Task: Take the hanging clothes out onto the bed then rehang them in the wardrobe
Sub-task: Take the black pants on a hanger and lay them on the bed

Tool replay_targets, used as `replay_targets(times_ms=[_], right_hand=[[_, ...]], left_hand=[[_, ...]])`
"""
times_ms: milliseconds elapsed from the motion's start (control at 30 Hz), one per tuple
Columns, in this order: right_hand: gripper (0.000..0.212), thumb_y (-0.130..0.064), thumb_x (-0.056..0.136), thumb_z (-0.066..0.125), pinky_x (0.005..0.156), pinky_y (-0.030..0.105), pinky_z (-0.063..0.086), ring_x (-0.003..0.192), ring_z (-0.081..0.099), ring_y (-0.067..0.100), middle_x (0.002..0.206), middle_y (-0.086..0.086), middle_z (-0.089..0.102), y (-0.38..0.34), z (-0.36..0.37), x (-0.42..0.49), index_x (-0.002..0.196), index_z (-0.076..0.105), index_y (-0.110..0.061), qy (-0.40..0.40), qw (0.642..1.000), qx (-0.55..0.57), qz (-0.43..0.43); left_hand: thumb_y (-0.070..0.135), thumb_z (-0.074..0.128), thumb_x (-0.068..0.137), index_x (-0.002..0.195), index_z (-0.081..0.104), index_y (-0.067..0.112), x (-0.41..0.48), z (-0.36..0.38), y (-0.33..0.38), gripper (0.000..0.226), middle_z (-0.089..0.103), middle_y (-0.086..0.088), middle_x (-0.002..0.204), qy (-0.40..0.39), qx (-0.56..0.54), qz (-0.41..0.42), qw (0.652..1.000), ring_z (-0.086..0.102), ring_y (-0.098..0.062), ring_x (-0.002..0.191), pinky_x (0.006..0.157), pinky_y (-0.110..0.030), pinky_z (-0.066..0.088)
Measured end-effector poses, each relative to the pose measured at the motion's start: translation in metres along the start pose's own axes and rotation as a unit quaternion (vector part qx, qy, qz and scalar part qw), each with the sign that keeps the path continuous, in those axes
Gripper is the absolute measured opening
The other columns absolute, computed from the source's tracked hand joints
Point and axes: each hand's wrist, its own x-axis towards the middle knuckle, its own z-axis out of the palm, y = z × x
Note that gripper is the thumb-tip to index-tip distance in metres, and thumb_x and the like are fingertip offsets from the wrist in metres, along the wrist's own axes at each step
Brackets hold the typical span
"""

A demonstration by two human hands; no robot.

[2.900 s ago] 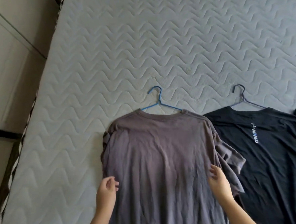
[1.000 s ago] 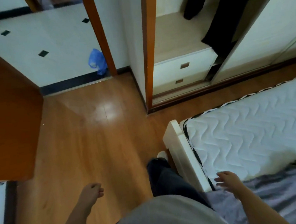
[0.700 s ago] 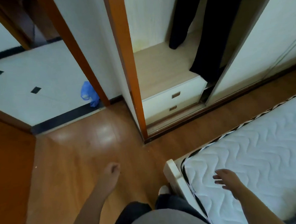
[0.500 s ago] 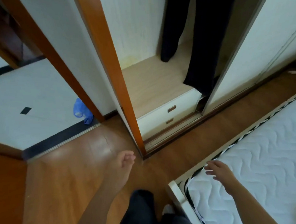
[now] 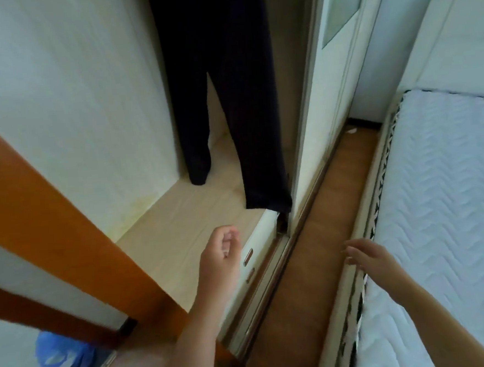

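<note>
A pair of dark trousers (image 5: 229,104) hangs inside the open wardrobe (image 5: 180,225), its legs reaching down almost to the light wooden shelf. My left hand (image 5: 218,256) is raised in front of that shelf, fingers loosely curled, holding nothing. My right hand (image 5: 366,256) hovers with fingers spread over the edge of the bed (image 5: 442,198), also empty. The white quilted mattress fills the right side. No shirts or hangers show in this view.
The wardrobe's white sliding door (image 5: 331,91) stands to the right of the trousers. Two drawers (image 5: 249,261) sit under the shelf. An orange wooden frame (image 5: 54,213) crosses the left. A narrow strip of wooden floor (image 5: 319,235) runs between wardrobe and bed. A blue bag (image 5: 61,353) lies lower left.
The view has turned from the shirts on the bed to the wardrobe and moved closer. My left hand has risen toward the wardrobe shelf; my right hand has left the mattress edge.
</note>
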Motion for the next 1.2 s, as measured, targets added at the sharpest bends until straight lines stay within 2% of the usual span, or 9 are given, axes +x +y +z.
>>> replay_targets(times_ms=[167, 300, 433, 600, 733, 900, 1000, 1100, 1200], right_hand=[[0.014, -0.016, 0.091, 0.052, 0.083, 0.032, 0.050, 0.088, 0.063, 0.017, 0.092, -0.001, 0.066, -0.102, 0.000, 0.039, 0.089, 0.058, -0.029, 0.034, 0.991, -0.022, -0.126], [0.017, -0.016, 0.093, 0.049, 0.083, 0.024, 0.049, 0.089, 0.063, 0.008, 0.093, -0.008, 0.065, -0.187, 0.028, 0.084, 0.107, 0.057, -0.020, -0.011, 0.976, -0.002, -0.216], [0.021, -0.020, 0.094, 0.047, 0.078, 0.015, 0.046, 0.094, 0.063, 0.005, 0.098, -0.012, 0.064, -0.266, 0.053, 0.138, 0.113, 0.055, -0.023, -0.055, 0.951, -0.008, -0.305], [0.021, -0.021, 0.092, 0.049, 0.077, 0.010, 0.045, 0.097, 0.061, 0.005, 0.103, -0.007, 0.064, -0.371, 0.026, 0.209, 0.112, 0.055, -0.024, -0.075, 0.897, -0.048, -0.434], [0.022, -0.018, 0.091, 0.051, 0.071, 0.003, 0.043, 0.091, 0.057, -0.001, 0.098, -0.010, 0.062, -0.441, -0.012, 0.242, 0.113, 0.055, -0.020, -0.018, 0.852, -0.075, -0.517], [0.031, -0.015, 0.090, 0.051, 0.087, 0.016, 0.039, 0.108, 0.051, 0.011, 0.118, 0.004, 0.052, -0.543, -0.042, 0.274, 0.121, 0.050, -0.011, 0.119, 0.763, -0.085, -0.630], [0.040, -0.019, 0.090, 0.051, 0.093, 0.031, 0.040, 0.119, 0.044, 0.026, 0.126, 0.012, 0.045, -0.586, -0.037, 0.289, 0.127, 0.043, -0.005, 0.206, 0.732, -0.115, -0.640], [0.039, -0.024, 0.092, 0.047, 0.085, 0.043, 0.043, 0.115, 0.046, 0.036, 0.126, 0.019, 0.045, -0.618, -0.032, 0.302, 0.124, 0.041, -0.001, 0.217, 0.761, -0.193, -0.580], [0.034, -0.024, 0.095, 0.043, 0.068, 0.036, 0.039, 0.105, 0.055, 0.039, 0.118, 0.022, 0.055, -0.641, -0.027, 0.306, 0.117, 0.042, 0.002, 0.226, 0.799, -0.256, -0.495]], left_hand=[[0.020, 0.046, 0.092, 0.103, 0.054, 0.022, 0.086, -0.003, 0.053, 0.013, 0.063, -0.004, 0.108, 0.058, -0.093, 0.092, 0.990, 0.059, -0.017, 0.104, 0.085, -0.017, 0.043], [0.016, 0.047, 0.092, 0.102, 0.053, 0.024, 0.135, -0.016, 0.078, 0.014, 0.061, 0.009, 0.098, 0.116, -0.108, 0.143, 0.977, 0.060, -0.013, 0.099, 0.084, -0.019, 0.044], [0.010, 0.047, 0.092, 0.099, 0.054, 0.023, 0.185, -0.024, 0.096, 0.016, 0.062, 0.008, 0.096, 0.212, -0.137, 0.148, 0.956, 0.061, -0.016, 0.097, 0.082, -0.016, 0.044], [0.013, 0.049, 0.092, 0.101, 0.057, 0.025, 0.257, -0.040, 0.138, 0.017, 0.059, 0.021, 0.096, 0.279, -0.084, 0.181, 0.939, 0.056, 0.005, 0.094, 0.072, 0.006, 0.037], [0.017, 0.049, 0.092, 0.104, 0.057, 0.025, 0.290, -0.055, 0.166, 0.016, 0.057, 0.024, 0.095, 0.281, -0.047, 0.201, 0.937, 0.052, 0.012, 0.089, 0.071, 0.010, 0.033], [0.018, 0.050, 0.091, 0.098, 0.057, 0.032, 0.335, -0.073, 0.201, 0.017, 0.059, 0.024, 0.098, 0.321, -0.021, 0.228, 0.919, 0.053, 0.009, 0.097, 0.073, 0.001, 0.039], [0.014, 0.052, 0.090, 0.090, 0.056, 0.037, 0.350, -0.087, 0.207, 0.023, 0.063, 0.018, 0.099, 0.336, -0.010, 0.234, 0.912, 0.057, 0.003, 0.099, 0.080, -0.011, 0.039], [0.013, 0.052, 0.090, 0.090, 0.057, 0.035, 0.360, -0.097, 0.212, 0.023, 0.065, 0.016, 0.098, 0.344, -0.006, 0.232, 0.910, 0.059, -0.002, 0.100, 0.082, -0.018, 0.042], [0.013, 0.053, 0.089, 0.089, 0.058, 0.035, 0.364, -0.102, 0.215, 0.023, 0.066, 0.015, 0.096, 0.347, 0.002, 0.228, 0.910, 0.061, -0.006, 0.098, 0.087, -0.027, 0.045]])
